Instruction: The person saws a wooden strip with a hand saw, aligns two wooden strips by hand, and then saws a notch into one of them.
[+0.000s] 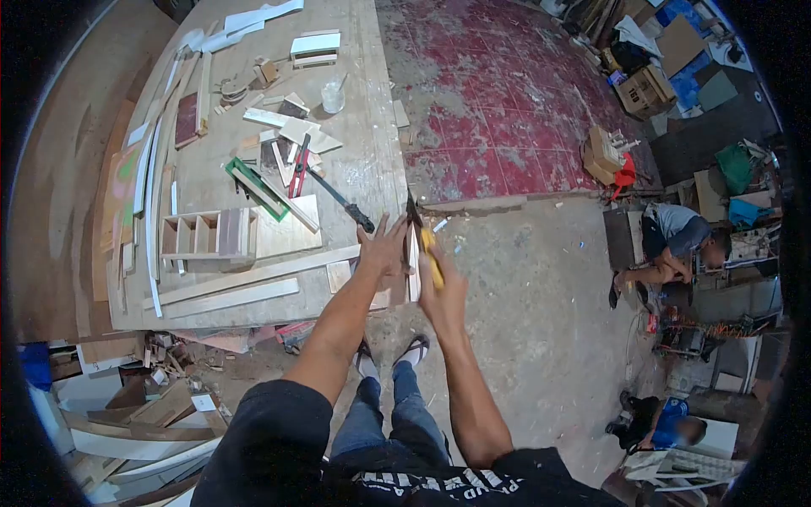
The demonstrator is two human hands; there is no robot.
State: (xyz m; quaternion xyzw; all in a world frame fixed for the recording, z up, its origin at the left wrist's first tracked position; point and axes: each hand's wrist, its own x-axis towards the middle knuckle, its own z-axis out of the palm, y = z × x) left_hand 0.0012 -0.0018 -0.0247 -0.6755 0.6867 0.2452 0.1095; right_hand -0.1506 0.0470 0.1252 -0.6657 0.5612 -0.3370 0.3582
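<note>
My left hand (384, 252) lies with its fingers spread at the right edge of the worktable, pressing down close to a narrow wood strip (414, 269). My right hand (445, 291) is wrapped round the yellow handle of a hand saw (432, 258). The saw's dark blade points away from me, along the table edge and beside the strip. My left fingers are just left of the blade; whether blade and wood touch is hard to tell. A dark bar-like tool with a black handle (359, 216) lies just beyond my left hand.
On the table (363, 101) are a small wooden compartment box (211, 234), a green frame (258, 190), red-handled pliers (299, 169), a clear cup (333, 96) and long wood strips (245, 279). Two people (676, 232) sit at the right. Wood scraps (152, 414) pile up lower left.
</note>
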